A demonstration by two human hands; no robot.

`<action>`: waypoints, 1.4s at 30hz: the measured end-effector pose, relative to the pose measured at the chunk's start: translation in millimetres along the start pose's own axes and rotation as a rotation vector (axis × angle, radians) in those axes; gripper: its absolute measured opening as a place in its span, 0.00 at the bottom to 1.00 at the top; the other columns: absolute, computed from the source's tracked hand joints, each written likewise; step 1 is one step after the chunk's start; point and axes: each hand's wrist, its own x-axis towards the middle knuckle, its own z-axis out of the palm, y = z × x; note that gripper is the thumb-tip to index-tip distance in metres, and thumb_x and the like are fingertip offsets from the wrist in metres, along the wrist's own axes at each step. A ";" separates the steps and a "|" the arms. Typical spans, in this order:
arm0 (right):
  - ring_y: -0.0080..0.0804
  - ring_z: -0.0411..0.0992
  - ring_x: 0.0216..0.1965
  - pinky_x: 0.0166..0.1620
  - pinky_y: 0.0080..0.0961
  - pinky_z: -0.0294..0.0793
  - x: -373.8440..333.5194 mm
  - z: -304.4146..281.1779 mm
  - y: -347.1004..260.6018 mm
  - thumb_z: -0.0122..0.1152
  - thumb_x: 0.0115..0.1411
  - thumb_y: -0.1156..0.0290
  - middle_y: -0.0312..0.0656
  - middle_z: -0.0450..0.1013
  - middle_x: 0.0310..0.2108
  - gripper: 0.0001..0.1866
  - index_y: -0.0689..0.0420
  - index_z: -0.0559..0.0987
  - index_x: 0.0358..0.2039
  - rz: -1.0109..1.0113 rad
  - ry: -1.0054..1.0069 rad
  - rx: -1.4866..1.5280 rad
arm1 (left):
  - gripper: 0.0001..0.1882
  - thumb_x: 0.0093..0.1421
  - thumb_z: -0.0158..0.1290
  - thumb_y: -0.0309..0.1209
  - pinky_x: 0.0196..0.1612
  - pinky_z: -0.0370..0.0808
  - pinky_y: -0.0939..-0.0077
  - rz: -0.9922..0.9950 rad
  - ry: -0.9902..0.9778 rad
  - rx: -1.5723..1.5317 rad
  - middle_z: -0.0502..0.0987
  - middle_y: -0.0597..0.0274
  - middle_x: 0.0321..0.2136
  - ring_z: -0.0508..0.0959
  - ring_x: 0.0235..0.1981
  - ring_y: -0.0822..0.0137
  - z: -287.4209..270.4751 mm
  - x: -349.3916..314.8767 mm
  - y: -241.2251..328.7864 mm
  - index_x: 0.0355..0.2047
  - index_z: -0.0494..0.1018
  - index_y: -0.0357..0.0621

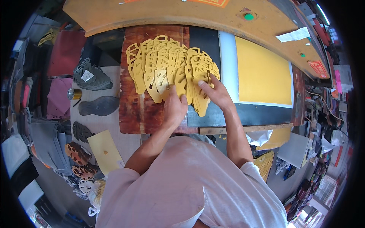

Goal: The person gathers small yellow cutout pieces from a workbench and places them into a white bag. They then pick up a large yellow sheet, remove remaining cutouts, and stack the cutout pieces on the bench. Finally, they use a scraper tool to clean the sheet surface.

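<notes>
At the far left lie folded cloths point(62, 51) in red and pink, then a grey shoe upper point(91, 76), a dark sole point(99, 105) and a yellow paper sheet point(104, 151) on the side table point(114, 133). On the brown wooden board point(133, 110) a fanned row of yellow cut-out pieces point(159, 62) overlaps toward the right. The left hand point(175, 108) rests on the row's lower edge, thumb and fingers pinching one piece. The right hand point(215, 93) lies flat with fingers spread on the rightmost pieces. Further right sits a large yellow sheet point(262, 74) on a white backing point(227, 68).
</notes>
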 end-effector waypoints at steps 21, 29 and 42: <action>0.46 0.77 0.61 0.60 0.36 0.78 4.8 -9.5 38.6 0.72 0.65 0.44 0.64 0.74 0.62 0.51 0.71 0.65 0.73 0.101 0.066 0.003 | 0.24 0.69 0.61 0.45 0.50 0.81 0.60 -0.061 -0.187 -0.245 0.85 0.43 0.45 0.86 0.44 0.46 0.5 27.5 11.3 0.53 0.78 0.37; 0.39 0.75 0.61 0.60 0.32 0.76 1.2 -15.5 31.1 0.70 0.67 0.44 0.60 0.74 0.62 0.52 0.71 0.59 0.76 0.132 0.029 0.259 | 0.24 0.64 0.62 0.38 0.54 0.79 0.58 0.054 -0.191 -0.657 0.84 0.43 0.47 0.84 0.50 0.42 13.2 42.4 40.5 0.55 0.75 0.36; 0.35 0.71 0.64 0.64 0.34 0.75 -8.4 -47.7 20.2 0.61 0.75 0.48 0.49 0.69 0.67 0.42 0.60 0.58 0.76 0.100 -0.085 0.829 | 0.34 0.67 0.48 0.32 0.71 0.66 0.57 0.339 -0.559 -0.308 0.69 0.36 0.68 0.68 0.71 0.45 28.8 39.9 119.8 0.73 0.61 0.36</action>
